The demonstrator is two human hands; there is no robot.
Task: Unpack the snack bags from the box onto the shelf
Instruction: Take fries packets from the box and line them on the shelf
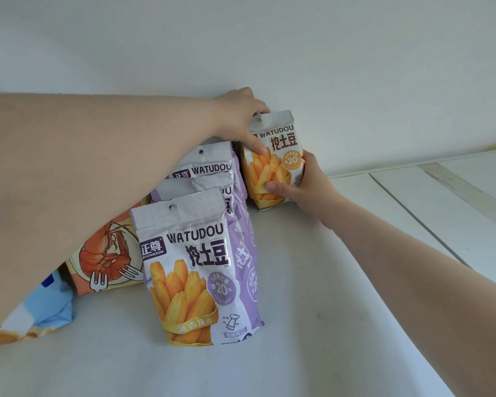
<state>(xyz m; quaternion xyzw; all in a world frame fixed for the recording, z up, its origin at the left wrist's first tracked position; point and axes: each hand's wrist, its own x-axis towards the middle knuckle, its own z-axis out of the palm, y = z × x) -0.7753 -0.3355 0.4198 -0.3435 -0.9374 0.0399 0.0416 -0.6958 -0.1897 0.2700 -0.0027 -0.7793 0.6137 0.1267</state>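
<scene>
While both hands work the far bag, this is what shows, biggest first:

Shelf [312,325]: pale flat surface filling the lower half of the frame; white wall behind, across the whole upper half.
Side panels [455,202]: white slatted boards, right edge of frame, running back to the wall.
Left forearm [98,167]: crosses from the left edge towards centre, covering part of the bags beneath it.
Right forearm [413,282]: comes up from the lower right corner towards centre.
Front bag [192,270]: purple-and-white WATUDOU fries pack, standing upright at lower centre, print facing us.
Row behind it [212,167]: at least two more of the same pack, standing one behind another, touching; exact count cannot tell.
Shrimp bag [109,259]: orange pack with prawn and forks, left of centre, just behind the front bag's left side, partly under the left forearm.
Blue bag [40,308]: blue-and-white pack, lower left, mostly hidden.
Far bag [275,161]: same WATUDOU pack, upright at the back against the wall, centre of frame, just right of the row.
Left hand [241,116]: on the far bag's top left corner; thumb on the front face, fingers curled over the top edge, pinching it.
Right hand [307,187]: wraps the far bag's lower right side; thumb pressed across the front, other fingers hidden behind the bag.
</scene>
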